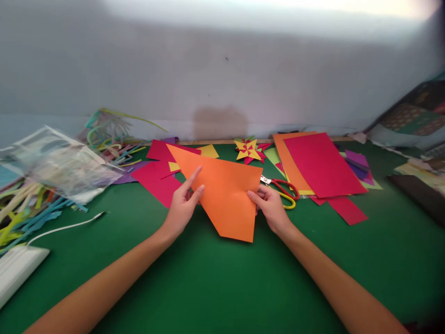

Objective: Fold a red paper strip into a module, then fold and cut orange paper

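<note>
An orange sheet of paper (229, 195), with a long slanted left side and a pointed upper left corner, is held up over the green table. My right hand (273, 206) pinches its right edge, thumb in front and fingers behind. At the slanted left edge is my left hand (181, 208), its thumb and stretched index finger in front of the sheet; the other fingers are mostly hidden. Scissors (287, 191) with red and yellow handles lie just behind my right hand, partly covered by it.
Red paper pieces (162, 181) lie behind the sheet on the left. A yellow and red folded paper star (248, 150) sits near the wall. Stacked red sheets (321, 164) are at right. Paper strips (31, 208), a clear plastic bag (66, 162) and a white device with a cable (21, 264) occupy the left.
</note>
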Tool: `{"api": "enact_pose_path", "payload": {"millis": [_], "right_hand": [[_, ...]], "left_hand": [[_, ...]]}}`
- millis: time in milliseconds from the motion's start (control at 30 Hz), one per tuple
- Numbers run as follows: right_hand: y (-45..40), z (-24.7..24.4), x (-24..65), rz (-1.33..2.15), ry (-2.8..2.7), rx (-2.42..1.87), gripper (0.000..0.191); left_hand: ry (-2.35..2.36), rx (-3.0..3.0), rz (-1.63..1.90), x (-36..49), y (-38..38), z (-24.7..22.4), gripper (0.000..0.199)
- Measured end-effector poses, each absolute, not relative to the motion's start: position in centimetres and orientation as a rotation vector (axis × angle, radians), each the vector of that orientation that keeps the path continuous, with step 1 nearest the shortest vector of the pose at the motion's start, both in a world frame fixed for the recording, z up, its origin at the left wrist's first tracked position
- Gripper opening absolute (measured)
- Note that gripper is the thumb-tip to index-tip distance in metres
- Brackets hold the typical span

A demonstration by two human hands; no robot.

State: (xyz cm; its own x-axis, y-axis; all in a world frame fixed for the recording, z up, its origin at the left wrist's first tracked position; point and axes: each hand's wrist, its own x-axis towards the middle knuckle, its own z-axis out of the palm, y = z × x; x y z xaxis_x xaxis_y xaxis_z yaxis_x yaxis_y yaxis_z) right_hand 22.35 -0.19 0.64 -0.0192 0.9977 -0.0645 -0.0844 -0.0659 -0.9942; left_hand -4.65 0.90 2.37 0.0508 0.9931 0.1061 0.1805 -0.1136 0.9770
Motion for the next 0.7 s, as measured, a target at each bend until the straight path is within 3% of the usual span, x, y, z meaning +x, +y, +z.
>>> {"api": "enact_pose_path", "payload": {"millis": [100,367,533,700], "right_hand": [[-0.1,0.7,22.6,1.285,-1.126,-1.162,0.032],[0.1,0.9,23.2,1.136,-1.386,-1.284,0.034],[0.6,2.8,27.3,0.147,-1.996,-1.648,0.027],[1.4,3.2,31.6,-0.197,-2.214,-2.059,0.019]], "left_hand": [[1.224,1.598,0.968,-4.6,0.5,2.7,0.061],[1.059,1.703,0.859,-4.0,0.2,1.2,0.071],[1.264,1.591,1.018,-4.7,1.3,0.6,0.069],[1.351,1.549,1.142,-5.2,2.0,-0.3,0.072]]}}
